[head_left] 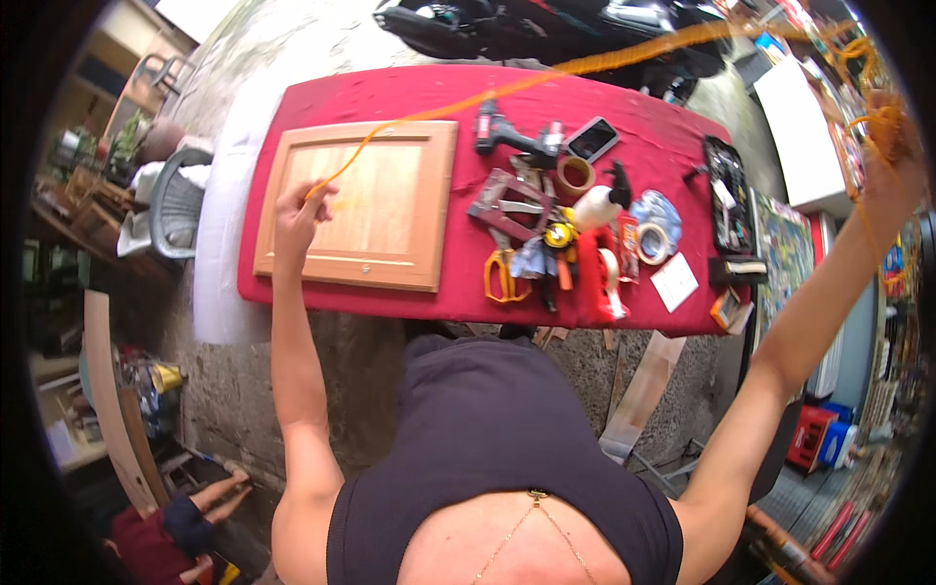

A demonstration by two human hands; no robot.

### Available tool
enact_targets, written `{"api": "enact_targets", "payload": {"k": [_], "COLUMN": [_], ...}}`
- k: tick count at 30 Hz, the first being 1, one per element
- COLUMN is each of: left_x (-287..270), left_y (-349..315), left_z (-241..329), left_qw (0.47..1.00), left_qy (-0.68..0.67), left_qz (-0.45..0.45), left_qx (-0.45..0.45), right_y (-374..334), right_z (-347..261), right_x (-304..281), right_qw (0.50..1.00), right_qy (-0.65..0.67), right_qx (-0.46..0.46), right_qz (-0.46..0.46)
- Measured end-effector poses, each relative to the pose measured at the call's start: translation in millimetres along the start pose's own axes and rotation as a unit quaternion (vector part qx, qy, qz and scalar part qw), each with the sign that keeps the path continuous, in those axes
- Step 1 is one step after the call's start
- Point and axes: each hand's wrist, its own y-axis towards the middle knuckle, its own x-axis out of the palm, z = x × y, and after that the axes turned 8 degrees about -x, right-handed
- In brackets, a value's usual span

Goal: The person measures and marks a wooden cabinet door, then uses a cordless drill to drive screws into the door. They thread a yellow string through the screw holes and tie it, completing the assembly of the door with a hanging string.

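Note:
An orange cord (468, 103) stretches in a long diagonal over the table, its upper part smeared by motion. My left hand (298, 220) pinches one end of it above the left side of a framed wooden cabinet door (390, 219). Raised far out at the upper right, my right hand (897, 161) is closed around a loose bundle of the same cord, with loops hanging about the fingers. The door lies flat on a table covered with red cloth (682, 122).
Right of the door lie a cordless drill (507, 136), phone (592, 139), tape roll (575, 175), spray bottle (597, 207), yellow-handled scissors (502, 278) and open tool case (726, 200). A motorcycle (546, 34) stands beyond, a chair (180, 205) at left. Another person (161, 541) is at lower left.

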Motion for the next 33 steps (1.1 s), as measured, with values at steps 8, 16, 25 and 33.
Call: {"api": "enact_targets", "payload": {"k": [8, 16, 25, 33], "left_x": [-210, -149, -104, -83], "left_y": [-98, -35, 7, 27], "left_z": [-87, -111, -141, -122], "left_qw": [0.909, 0.804, 0.871, 0.885], "left_qy": [-0.264, -0.537, -0.434, -0.418], "left_qz": [0.051, -0.011, 0.05, -0.027], "left_qx": [-0.317, -0.253, -0.226, -0.202], "right_y": [-186, -382, -435, -389], "right_z": [226, 274, 140, 133], "right_x": [429, 665, 606, 550], "right_qw": [0.983, 0.698, 0.617, 0.704], "right_qy": [0.143, 0.369, 0.379, 0.328], "right_qx": [0.109, 0.613, 0.689, 0.627], "right_qz": [-0.035, 0.012, 0.029, 0.064]}}
